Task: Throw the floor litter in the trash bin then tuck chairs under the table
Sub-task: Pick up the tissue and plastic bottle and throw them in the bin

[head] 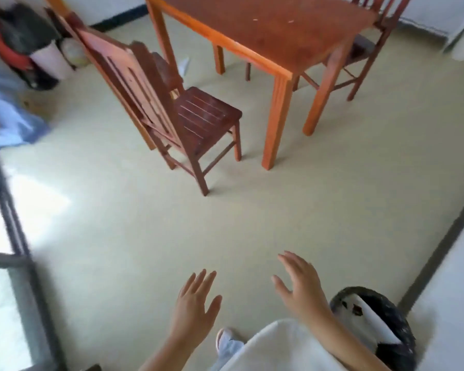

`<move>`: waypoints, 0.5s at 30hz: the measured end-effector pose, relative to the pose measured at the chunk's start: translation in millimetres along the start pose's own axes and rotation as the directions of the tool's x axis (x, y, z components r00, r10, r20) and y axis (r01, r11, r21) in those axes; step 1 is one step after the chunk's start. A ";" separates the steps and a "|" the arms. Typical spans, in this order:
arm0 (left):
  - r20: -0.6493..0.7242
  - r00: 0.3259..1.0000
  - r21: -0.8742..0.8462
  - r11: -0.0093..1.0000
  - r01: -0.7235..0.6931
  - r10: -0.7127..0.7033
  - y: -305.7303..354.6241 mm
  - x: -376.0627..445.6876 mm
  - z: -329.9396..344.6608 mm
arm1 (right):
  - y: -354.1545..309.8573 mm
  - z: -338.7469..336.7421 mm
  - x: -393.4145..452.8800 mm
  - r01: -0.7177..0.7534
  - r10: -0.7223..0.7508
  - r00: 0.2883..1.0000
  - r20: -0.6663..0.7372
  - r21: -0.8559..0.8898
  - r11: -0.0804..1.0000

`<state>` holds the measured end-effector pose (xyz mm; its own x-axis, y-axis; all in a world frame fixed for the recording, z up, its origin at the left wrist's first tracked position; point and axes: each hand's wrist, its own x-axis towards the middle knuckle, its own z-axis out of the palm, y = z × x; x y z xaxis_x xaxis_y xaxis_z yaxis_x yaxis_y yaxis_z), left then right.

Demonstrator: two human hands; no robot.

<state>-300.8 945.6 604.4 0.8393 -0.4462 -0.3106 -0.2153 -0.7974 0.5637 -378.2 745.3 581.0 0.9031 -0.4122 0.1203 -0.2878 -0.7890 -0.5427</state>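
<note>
Below, both bare hands, left hand and right hand, spread empty-fingered beside the black-lined round trash bin.

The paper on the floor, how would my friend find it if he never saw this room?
Start at the big orange-brown table. Look past the pulled-out wooden chair near its left side, to the pale floor behind it. There lies a small white scrap of paper, close to a table leg. It is the only loose white bit there; everything around it is brown wood.
</note>
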 end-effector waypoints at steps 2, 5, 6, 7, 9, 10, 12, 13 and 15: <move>-0.097 0.993 -0.028 0.998 0.064 -0.067 -33.4 -4.5 -23.5 | -41.8 27.3 19.7 0.092 -0.093 0.995 0.040 0.024 0.995; -0.176 0.959 -0.101 0.973 0.208 -0.223 -77.7 -6.0 -51.3 | -94.2 66.0 41.6 0.177 -0.185 0.975 0.120 0.071 0.982; -0.208 0.944 -0.127 0.964 0.234 -0.257 -92.2 -3.8 -57.0 | -106.1 77.7 50.0 0.205 -0.216 0.966 0.142 0.087 0.975; -0.231 0.928 -0.147 0.953 0.263 -0.292 -105.0 0.1 -62.4 | -115.3 88.3 60.2 0.232 -0.245 0.957 0.158 0.096 0.968; -0.261 0.895 -0.201 0.927 0.317 -0.363 -128.2 12.1 -73.4 | -127.5 105.4 85.4 0.283 -0.294 0.938 0.182 0.088 0.955; -0.270 0.877 -0.222 0.912 0.344 -0.396 -139.2 20.1 -79.7 | -131.3 113.0 100.3 0.308 -0.316 0.928 0.198 0.073 0.949; -0.285 0.848 -0.246 0.889 0.387 -0.448 -158.6 40.1 -94.1 | -133.3 125.9 132.0 0.328 -0.327 0.917 0.230 0.031 0.944; -0.298 0.833 -0.256 0.880 0.400 -0.466 -169.1 55.3 -103.0 | -133.6 133.9 152.5 0.331 -0.322 0.915 0.244 0.003 0.944; -0.320 0.810 -0.277 0.866 0.417 -0.492 -185.1 85.3 -123.8 | -137.3 146.9 195.0 0.334 -0.310 0.910 0.276 -0.042 0.942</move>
<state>-127.6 1105.4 568.3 0.9453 0.1609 -0.2839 0.3014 -0.7638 0.5707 -115.8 840.2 556.8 0.9988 -0.0047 0.0481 0.0167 -0.8997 -0.4361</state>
